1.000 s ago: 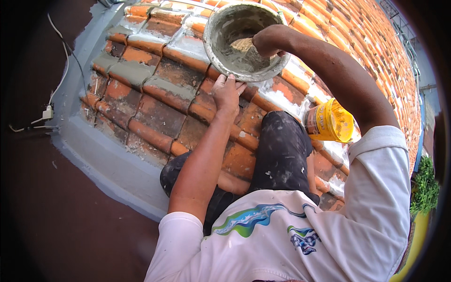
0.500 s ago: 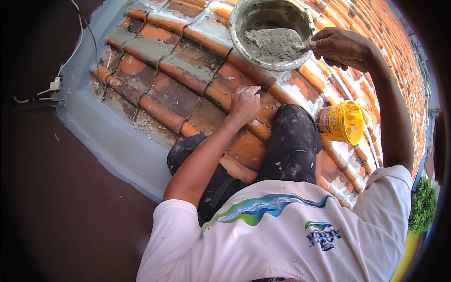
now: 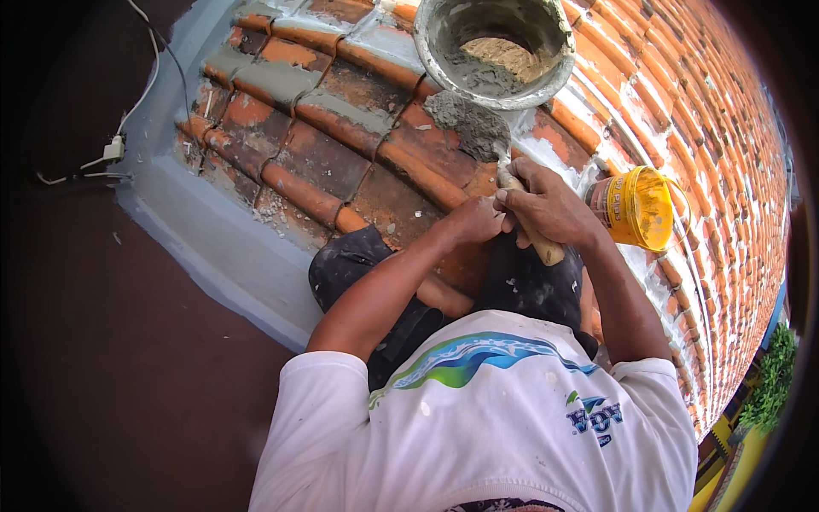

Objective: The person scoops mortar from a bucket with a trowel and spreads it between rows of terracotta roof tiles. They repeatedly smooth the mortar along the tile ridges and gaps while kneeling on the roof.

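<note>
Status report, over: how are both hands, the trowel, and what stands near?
Right hand grips trowel. Left hand close beside it, contact unclear. Trowel carries grey mortar, over roof tiles. Basin just beyond mortar; yellow bucket to right.

On the roof (image 3: 320,162), well in from its left edge, sits the bowl (image 3: 478,21), mortar (image 3: 482,78) in it. Between bowl and person is the trowel (image 3: 510,178), loaded too; the 2 hands (image 3: 550,203) are at its handle. The bucket (image 3: 630,209) is on the roof, right of them. A strip (image 3: 200,243) borders the roof's left edge, a connector (image 3: 113,150) beyond.
</note>
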A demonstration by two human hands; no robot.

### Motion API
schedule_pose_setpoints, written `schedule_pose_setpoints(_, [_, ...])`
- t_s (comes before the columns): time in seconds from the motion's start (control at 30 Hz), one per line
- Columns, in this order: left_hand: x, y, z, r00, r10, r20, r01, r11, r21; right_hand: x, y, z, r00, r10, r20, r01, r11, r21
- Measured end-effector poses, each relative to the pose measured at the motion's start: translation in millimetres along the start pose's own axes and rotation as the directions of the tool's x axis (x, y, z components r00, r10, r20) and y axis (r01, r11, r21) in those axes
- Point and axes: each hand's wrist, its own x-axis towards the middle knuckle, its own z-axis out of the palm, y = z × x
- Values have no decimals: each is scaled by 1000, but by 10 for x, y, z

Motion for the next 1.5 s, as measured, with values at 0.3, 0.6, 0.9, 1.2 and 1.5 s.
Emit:
schedule_pose_setpoints(0.3, [-1520, -76, -809, 990, -144, -13, 130, 849, 512, 1163, 694, 1082, 904, -406, -136, 322, 853, -410])
schedule_pose_setpoints(0.6, [-2671, -1276, -1412, 87, -161, -983, 557, 826, -86, 1535, 773, 1764, 910, -347, -227, 226, 874, -431])
schedule_pose_setpoints(0.9, [-2948, -2068, -981, 246, 400, -883, 712, 543, 445, 1372, 1021, 1998, 924, -369, -96, 148, 580, -801])
schedule_pose_setpoints(1.2, [-2949, -2072, -1009, 216, 374, -902, 733, 547, 403, 642, 815, 1255, 954, -286, -87, 213, 856, -470])
schedule_pose_setpoints(1.5, [-2909, -2074, -1000, 221, 348, -911, 778, 500, 380, 993, 254, 814, 972, 97, 216, -202, 813, 547])
